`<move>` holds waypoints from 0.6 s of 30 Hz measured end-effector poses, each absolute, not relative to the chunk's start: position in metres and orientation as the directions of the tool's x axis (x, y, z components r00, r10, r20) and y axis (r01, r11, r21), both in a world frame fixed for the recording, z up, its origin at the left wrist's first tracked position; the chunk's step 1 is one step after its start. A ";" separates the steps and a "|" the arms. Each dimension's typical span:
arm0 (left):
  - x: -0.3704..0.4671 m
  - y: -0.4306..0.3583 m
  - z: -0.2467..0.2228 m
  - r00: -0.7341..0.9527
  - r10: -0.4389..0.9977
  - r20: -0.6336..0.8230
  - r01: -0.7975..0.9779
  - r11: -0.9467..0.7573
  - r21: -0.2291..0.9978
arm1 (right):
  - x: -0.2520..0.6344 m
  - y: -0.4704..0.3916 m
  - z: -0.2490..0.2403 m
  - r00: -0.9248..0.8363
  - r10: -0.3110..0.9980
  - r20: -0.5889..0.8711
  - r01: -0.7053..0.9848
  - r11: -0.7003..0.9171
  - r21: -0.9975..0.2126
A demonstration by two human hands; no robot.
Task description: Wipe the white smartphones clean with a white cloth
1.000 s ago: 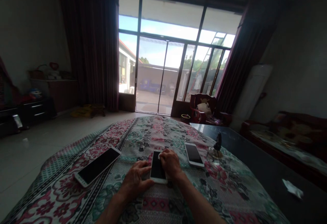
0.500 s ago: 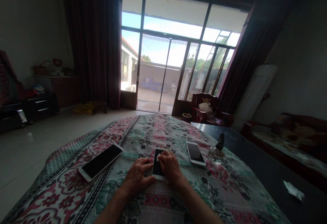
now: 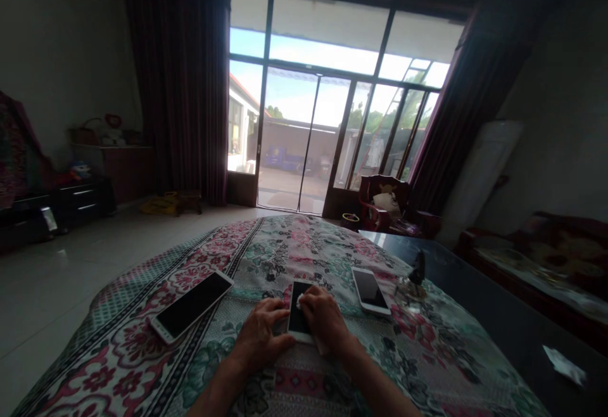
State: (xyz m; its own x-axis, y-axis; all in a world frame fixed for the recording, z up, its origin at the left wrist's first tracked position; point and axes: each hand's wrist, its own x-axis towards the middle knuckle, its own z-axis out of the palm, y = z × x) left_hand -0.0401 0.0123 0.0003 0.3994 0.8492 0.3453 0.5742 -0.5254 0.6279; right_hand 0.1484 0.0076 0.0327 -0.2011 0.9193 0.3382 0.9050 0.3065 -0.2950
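White-framed rectangular smartphone with a black glass screen (image 3: 297,323): lies face up between the two hands, flat on the pink, green and white floral cloth (image 3: 294,239), its long axis pointing away from the person.
Left hand (image 3: 261,331): half open, thumb and fingers spread; the thumb lies at the lower left corner and the fingertips at the left edge. How firmly they press cannot be told.
Right hand (image 3: 327,320): closed over the right side of the screen, fingertips gripping a small crumpled white wad (image 3: 299,301), probably tissue. The step in hand is judged to be rubbing the glass.
Frame: the left thumb and fingertips should bear here only, clear of the glass, so that the phone does not slide and no fresh prints form.
Glass: calls for light, even pressure and straight, overlapping passes, corners and the strip under the right palm included; no nail should meet it.
Wad: best refolded to a clean face once soiled; loose paper may shed lint.
Side phones: a white-framed, black-screened smartphone on the left (image 3: 192,306) lies aslant; a white-framed, dark-screened smartphone on the right (image 3: 370,291) lies beyond the right hand. Both are apart from the hands; sideways sweeps should stop short of them.
Cloth: soft footing; a crease beneath the frame could let it rock.
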 end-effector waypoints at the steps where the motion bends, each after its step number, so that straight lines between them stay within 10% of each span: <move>1: -0.040 0.013 0.000 0.400 0.850 0.343 0.575 -0.524 0.629 | 0.148 0.016 0.034 -0.182 0.925 0.334 0.916 0.283 -0.285; 18: -0.040 0.010 0.012 0.437 0.819 0.372 0.527 -0.569 0.631 | 0.131 0.029 0.030 -0.149 0.921 0.359 0.931 0.253 -0.262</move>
State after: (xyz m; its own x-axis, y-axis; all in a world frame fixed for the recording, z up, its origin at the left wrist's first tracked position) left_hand -0.0405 0.0103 0.0115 0.4369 0.8188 0.3724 0.5275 -0.5685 0.6313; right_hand 0.1306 0.0295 0.0296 -0.1490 0.9213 0.3591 0.9314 0.2527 -0.2620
